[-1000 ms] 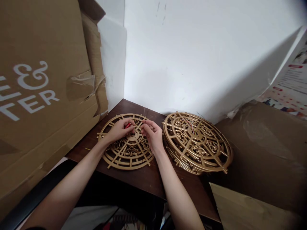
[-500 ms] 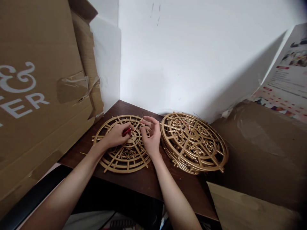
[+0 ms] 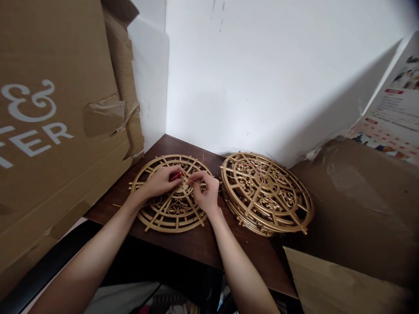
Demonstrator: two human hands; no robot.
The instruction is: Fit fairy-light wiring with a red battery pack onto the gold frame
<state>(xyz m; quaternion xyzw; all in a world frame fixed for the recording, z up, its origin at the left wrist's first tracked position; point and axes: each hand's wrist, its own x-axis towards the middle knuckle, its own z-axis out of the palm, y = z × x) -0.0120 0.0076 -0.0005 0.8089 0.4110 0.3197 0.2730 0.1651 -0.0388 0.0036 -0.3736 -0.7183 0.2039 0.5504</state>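
My left hand [image 3: 163, 182] is closed around a small red object [image 3: 175, 176], whose kind I cannot make out, above the middle of a round gold openwork disc [image 3: 176, 227]. Close beside it, my right hand [image 3: 207, 192] is closed, thumb and fingers pinching a thin yellowish wire [image 3: 196, 182]. The fingertips of both hands nearly meet over the disc's centre, covering part of it. That disc lies flat on a dark brown table [image 3: 203, 250].
To the right stands a stack of similar gold discs [image 3: 266, 203], with thin red and white wires [image 3: 261, 171] on top. Large cardboard boxes flank the table on the left [image 3: 65, 161] and right [image 3: 353, 196]. A white wall [image 3: 245, 87] rises behind.
My right hand's fingers have gone from spread to pinched and come down towards the disc's centre. The left hand still grips the red object. The view has shifted slightly.
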